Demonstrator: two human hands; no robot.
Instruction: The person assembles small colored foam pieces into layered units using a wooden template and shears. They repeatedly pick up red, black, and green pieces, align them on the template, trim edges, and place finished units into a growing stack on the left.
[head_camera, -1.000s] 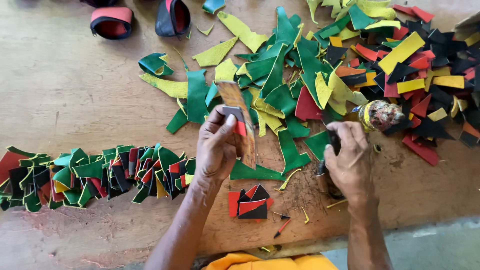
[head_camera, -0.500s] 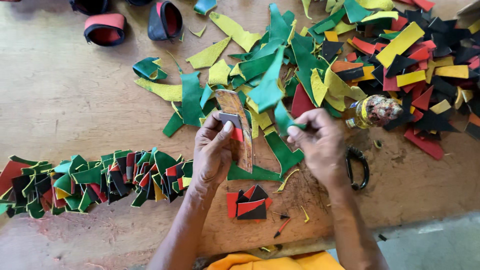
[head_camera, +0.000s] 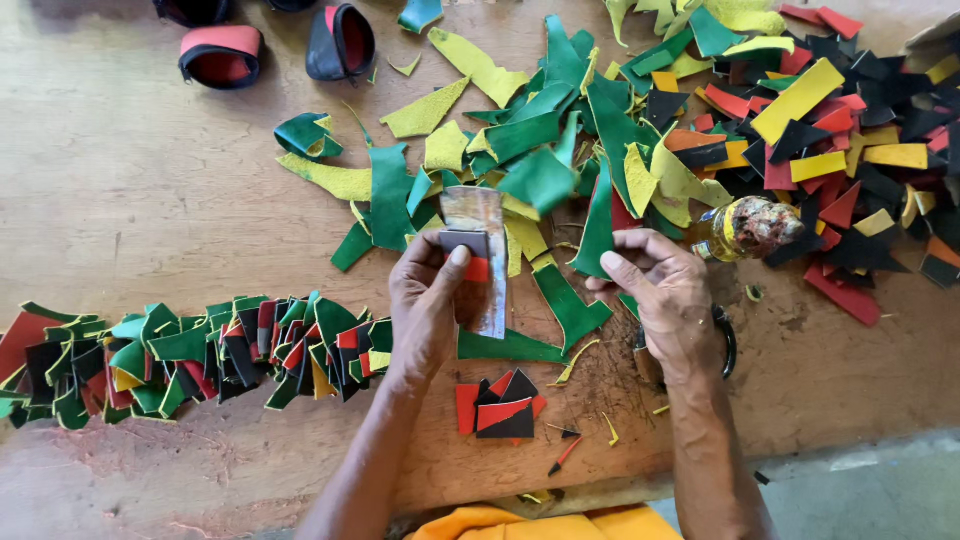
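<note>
The person's left hand (head_camera: 425, 310) has its grip closed on a small black and red piece (head_camera: 467, 255), the thumb pressing it against a worn metal template (head_camera: 482, 255) that stands upright on the wooden worktop (head_camera: 130, 200). The right hand (head_camera: 665, 295) pinches a long green strip (head_camera: 598, 225) between thumb and fingers, just beside the template. Under this hand lies a pair of scissors (head_camera: 722, 345), partly hidden. Near the right hand is a small glue bottle (head_camera: 750, 228). A few cut red and black pieces (head_camera: 500, 405) lie below the hands. A row of folded coloured pieces (head_camera: 190, 350) stretches to the left.
</note>
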